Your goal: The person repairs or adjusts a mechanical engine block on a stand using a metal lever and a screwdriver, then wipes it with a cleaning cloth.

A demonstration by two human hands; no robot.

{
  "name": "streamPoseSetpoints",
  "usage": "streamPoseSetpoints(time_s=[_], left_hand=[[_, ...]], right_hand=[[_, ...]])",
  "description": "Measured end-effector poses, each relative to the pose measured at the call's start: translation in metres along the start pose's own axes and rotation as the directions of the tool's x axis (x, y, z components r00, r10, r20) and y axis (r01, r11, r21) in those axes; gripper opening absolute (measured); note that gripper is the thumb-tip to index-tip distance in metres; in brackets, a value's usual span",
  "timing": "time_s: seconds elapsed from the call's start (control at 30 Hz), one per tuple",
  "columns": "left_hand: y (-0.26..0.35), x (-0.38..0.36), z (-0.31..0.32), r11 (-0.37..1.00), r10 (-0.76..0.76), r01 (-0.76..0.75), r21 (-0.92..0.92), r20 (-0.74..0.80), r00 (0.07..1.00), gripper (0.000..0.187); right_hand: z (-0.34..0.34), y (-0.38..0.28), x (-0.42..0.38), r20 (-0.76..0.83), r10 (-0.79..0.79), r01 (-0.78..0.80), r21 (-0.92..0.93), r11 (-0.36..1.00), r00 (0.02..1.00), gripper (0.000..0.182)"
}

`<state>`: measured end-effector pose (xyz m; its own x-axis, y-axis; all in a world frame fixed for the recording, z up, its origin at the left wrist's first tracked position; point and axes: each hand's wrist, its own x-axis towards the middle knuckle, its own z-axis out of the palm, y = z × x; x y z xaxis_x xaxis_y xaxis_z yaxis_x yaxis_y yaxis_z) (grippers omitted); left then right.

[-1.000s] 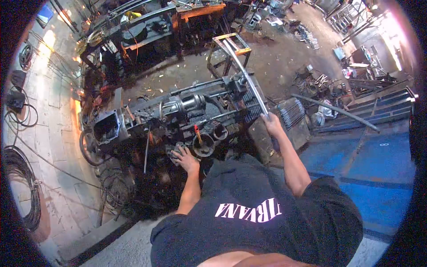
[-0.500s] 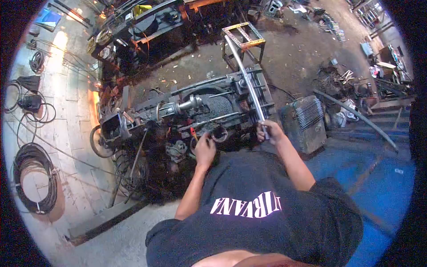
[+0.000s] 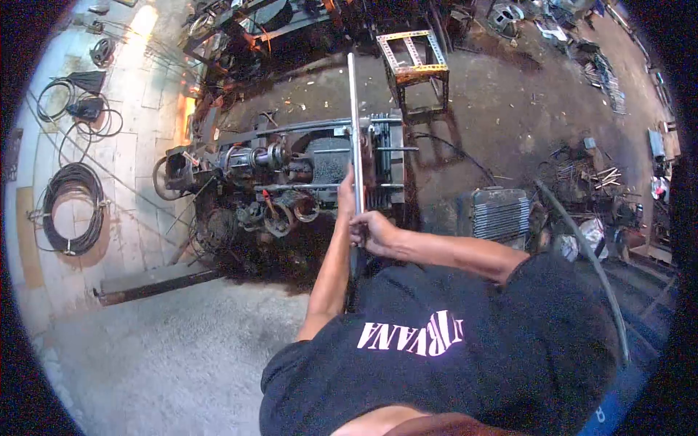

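A long, straight, silvery metal bar (image 3: 354,102) lies across the view in front of the person's torso, its far end reaching past a grimy dark machine with round metal parts (image 3: 276,155) and its near end running down toward the black T-shirt (image 3: 502,334). The right hand (image 3: 374,234) is closed around the bar near that end, fingers curled over it, the forearm coming in from the side almost square to the bar. The left hand (image 3: 347,192) is a little farther along, held upright against the bar's left side with its forearm nearly parallel to it; how far its fingers are open, or whether they wrap the bar, cannot be told. With so much length beyond both hands, the far end would probably swing widely at a small turn of the wrist, so a firm near grip, a steadying left palm and slow turns seem wise. Clearance also matters: a metal stand with a yellow-edged open top (image 3: 418,70) is just beside the far stretch, and a grey ribbed metal box (image 3: 502,214) sits off to the right.
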<state>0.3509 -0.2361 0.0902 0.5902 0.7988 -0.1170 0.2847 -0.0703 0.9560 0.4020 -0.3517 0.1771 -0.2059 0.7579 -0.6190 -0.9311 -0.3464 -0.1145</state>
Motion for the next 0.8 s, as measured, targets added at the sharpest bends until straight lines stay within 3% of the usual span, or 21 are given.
streamPoseSetpoints(time_s=[0.03, 0.07, 0.13, 0.17, 0.2, 0.27, 0.33, 0.4, 0.43, 0.47, 0.5, 0.53, 0.57, 0.6, 0.63, 0.67, 0.7, 0.73, 0.77, 0.8], left_hand=[[0.009, 0.0, 0.009, 0.999, -0.04, 0.04, -0.006, 0.045, 0.998, 0.037], [0.018, -0.001, 0.014, 0.955, -0.234, 0.261, -0.142, 0.18, 0.955, 0.043], [-0.038, 0.014, 0.025, 0.994, -0.095, 0.107, -0.034, 0.253, 0.963, 0.054], [-0.029, 0.015, 0.027, 0.997, -0.054, 0.067, -0.047, 0.237, 0.97, 0.062], [-0.025, 0.015, 0.027, 0.997, -0.047, 0.06, -0.051, 0.229, 0.972, 0.062], [-0.02, 0.015, 0.026, 0.985, -0.067, 0.094, -0.147, 0.176, 0.982, 0.065], [0.0, 0.003, 0.016, 0.965, -0.115, 0.146, -0.218, 0.149, 0.982, 0.063], [0.005, -0.003, 0.002, 0.842, -0.322, 0.374, -0.388, 0.195, 0.926, 0.06], [0.017, -0.01, -0.002, 0.831, -0.335, 0.404, -0.382, 0.236, 0.912, 0.058], [0.022, -0.014, -0.004, 0.825, -0.337, 0.405, -0.395, 0.232, 0.912, 0.058], [0.025, -0.024, -0.007, 0.79, -0.339, 0.421, -0.446, 0.253, 0.906, 0.056], [0.032, -0.038, -0.009, 0.752, -0.345, 0.435, -0.496, 0.267, 0.9, 0.054], [0.061, -0.056, -0.009, 0.724, -0.339, 0.393, -0.567, 0.204, 0.918, 0.051], [0.052, -0.07, -0.005, 0.491, -0.304, 0.313, -0.813, 0.176, 0.936, 0.046], [0.06, -0.084, 0.001, 0.375, -0.283, 0.203, -0.904, 0.097, 0.954, 0.041], [0.072, -0.094, 0.01, 0.246, -0.273, 0.081, -0.966, 0.011, 0.962, 0.037], [0.079, -0.101, 0.021, 0.231, -0.289, 0.044, -0.972, -0.026, 0.957, 0.037], [0.085, -0.112, 0.033, 0.026, -0.447, -0.079, -0.997, -0.082, 0.891, 0.029], [0.087, -0.12, 0.046, -0.159, -0.595, -0.239, -0.958, -0.1, 0.797, 0.024], [0.076, -0.126, 0.058, -0.163, -0.62, -0.297, -0.941, -0.136, 0.773, 0.024]], right_hand=[[-0.003, -0.005, -0.014, -0.023, 0.001, -0.001, 0.0, 1.0, 1.0, 0.007], [-0.007, -0.011, -0.03, 0.04, -0.004, 0.003, 0.019, 1.0, 0.999, 0.007], [-0.031, -0.018, -0.039, 0.087, 0.005, 0.006, -0.125, 0.992, 0.996, 0.008], [-0.041, -0.027, -0.044, 0.195, 0.035, -0.012, -0.118, 0.993, 0.98, 0.007], [-0.044, -0.033, -0.046, 0.198, 0.037, -0.012, -0.129, 0.992, 0.98, 0.007], [-0.049, -0.045, -0.046, 0.256, 0.125, -0.047, -0.293, 0.955, 0.958, 0.011], [-0.055, -0.041, -0.046, 0.252, 0.158, -0.079, -0.296, 0.952, 0.955, 0.015], [-0.062, -0.044, -0.046, 0.339, 0.103, 0.019, -0.336, 0.942, 0.935, 0.017], [-0.06, -0.052, -0.047, 0.176, 0.161, -0.059, -0.476, 0.878, 0.971, 0.028], [-0.063, -0.07, -0.054, 0.118, 0.058, 0.06, -0.795, 0.604, 0.991, 0.035], [-0.056, -0.098, -0.065, 0.109, -0.043, 0.116, -0.971, 0.211, 0.993, 0.042], [-0.068, -0.124, -0.058, 0.075, -0.15, 0.061, -0.993, -0.098, 0.986, 0.05], [-0.106, -0.152, -0.041, 0.163, -0.319, 0.144, -0.986, -0.082, 0.934, 0.042], [-0.103, -0.185, -0.043, -0.09, -0.421, 0.076, -0.93, 0.36, 0.903, 0.03], [-0.081, -0.22, -0.058, -0.199, -0.386, 0.12, -0.741, 0.661, 0.901, 0.021], [-0.114, -0.258, -0.029, -0.112, -0.431, 0.289, -0.589, 0.755, 0.895, 0.025], [-0.13, -0.294, 0.006, -0.002, -0.556, 0.414, -0.664, 0.622, 0.831, 0.029], [-0.127, -0.326, 0.035, -0.012, -0.61, 0.396, -0.751, 0.529, 0.792, 0.031], [-0.077, -0.335, 0.031, 0.021, -0.571, 0.401, -0.733, 0.55, 0.821, 0.035], [-0.071, -0.358, 0.068, 0.038, -0.463, 0.377, -0.641, 0.668, 0.885, 0.044]])
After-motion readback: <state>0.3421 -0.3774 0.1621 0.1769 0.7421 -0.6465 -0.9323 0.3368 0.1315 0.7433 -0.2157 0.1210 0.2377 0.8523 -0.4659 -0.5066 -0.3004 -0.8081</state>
